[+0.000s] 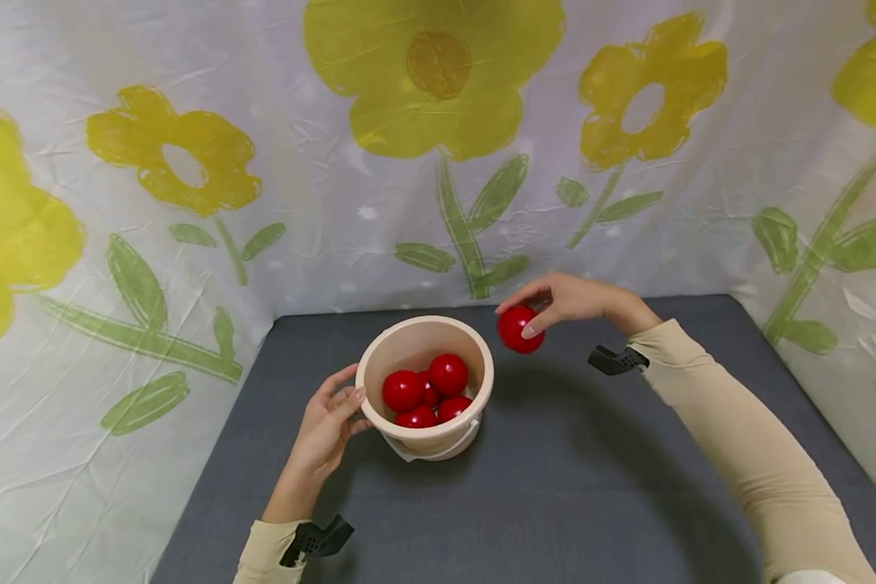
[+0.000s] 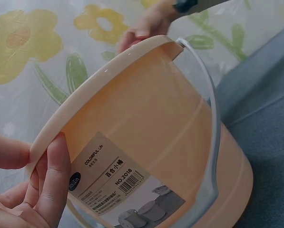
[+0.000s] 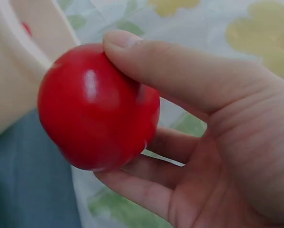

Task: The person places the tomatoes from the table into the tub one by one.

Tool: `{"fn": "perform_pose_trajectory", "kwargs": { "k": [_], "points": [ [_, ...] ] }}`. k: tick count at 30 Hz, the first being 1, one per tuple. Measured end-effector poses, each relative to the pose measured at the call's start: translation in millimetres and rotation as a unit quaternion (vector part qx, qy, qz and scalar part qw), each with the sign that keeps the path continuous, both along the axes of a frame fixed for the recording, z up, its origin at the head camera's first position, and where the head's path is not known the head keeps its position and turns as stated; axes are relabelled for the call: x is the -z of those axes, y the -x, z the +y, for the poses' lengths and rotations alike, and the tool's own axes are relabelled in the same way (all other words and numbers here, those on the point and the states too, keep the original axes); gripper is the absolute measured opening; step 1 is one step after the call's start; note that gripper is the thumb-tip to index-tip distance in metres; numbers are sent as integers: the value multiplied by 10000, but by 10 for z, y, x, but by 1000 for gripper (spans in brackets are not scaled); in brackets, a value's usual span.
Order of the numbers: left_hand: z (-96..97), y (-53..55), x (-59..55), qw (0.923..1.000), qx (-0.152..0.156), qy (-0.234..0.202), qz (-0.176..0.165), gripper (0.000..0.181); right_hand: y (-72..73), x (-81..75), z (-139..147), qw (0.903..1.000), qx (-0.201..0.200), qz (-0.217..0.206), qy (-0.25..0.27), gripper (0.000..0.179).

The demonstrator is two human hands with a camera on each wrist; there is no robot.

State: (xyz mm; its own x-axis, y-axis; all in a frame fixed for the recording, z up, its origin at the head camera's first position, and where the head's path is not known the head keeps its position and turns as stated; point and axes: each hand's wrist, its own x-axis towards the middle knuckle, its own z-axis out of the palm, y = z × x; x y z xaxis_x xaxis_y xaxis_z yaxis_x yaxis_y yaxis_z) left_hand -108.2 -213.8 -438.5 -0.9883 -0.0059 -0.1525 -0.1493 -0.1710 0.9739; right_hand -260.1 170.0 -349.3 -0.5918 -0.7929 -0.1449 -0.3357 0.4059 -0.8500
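A cream plastic bucket (image 1: 425,442) with a pale handle (image 2: 213,137) stands on the dark table, tilted a little. Inside it lie several shiny red balls (image 1: 403,391). My left hand (image 1: 326,430) grips the bucket's rim at its left side, thumb on one face and fingers on the other. A printed label (image 2: 122,185) shows on the bucket's outer wall near those fingers. Just right of the bucket, my right hand (image 1: 565,302) holds another red ball (image 3: 92,111) between thumb and fingers, above the table. The ball's far side is hidden by the fingers.
The dark grey tabletop (image 1: 555,503) reaches back to a pale curtain (image 1: 321,203) printed with yellow flowers, which also hangs at both sides. Black wrist devices (image 1: 616,359) sit on both sleeves.
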Motion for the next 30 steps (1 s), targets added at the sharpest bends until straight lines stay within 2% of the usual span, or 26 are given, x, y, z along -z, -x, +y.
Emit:
{"fn": "perform_pose_trajectory", "kwargs": {
  "k": [6,10,15,22,30],
  "points": [
    [-9,0,13,10000,-21,-1,2,53,209,-73,-406,9987,-509,-88,46,48],
    [-10,6,18,10000,-38,-55,21,52,280,-85,-675,9965,-794,-265,-9,48],
    [-10,11,21,9999,11,-109,59,53,320,-56,-994,9913,-1292,-261,48,48],
    [24,0,15,9998,54,-181,60,53,216,12,-1302,9792,-2006,-291,112,50],
    [58,-20,9,9998,83,-196,34,53,84,188,-1446,9737,-2165,-489,-517,49]
  ]
}}
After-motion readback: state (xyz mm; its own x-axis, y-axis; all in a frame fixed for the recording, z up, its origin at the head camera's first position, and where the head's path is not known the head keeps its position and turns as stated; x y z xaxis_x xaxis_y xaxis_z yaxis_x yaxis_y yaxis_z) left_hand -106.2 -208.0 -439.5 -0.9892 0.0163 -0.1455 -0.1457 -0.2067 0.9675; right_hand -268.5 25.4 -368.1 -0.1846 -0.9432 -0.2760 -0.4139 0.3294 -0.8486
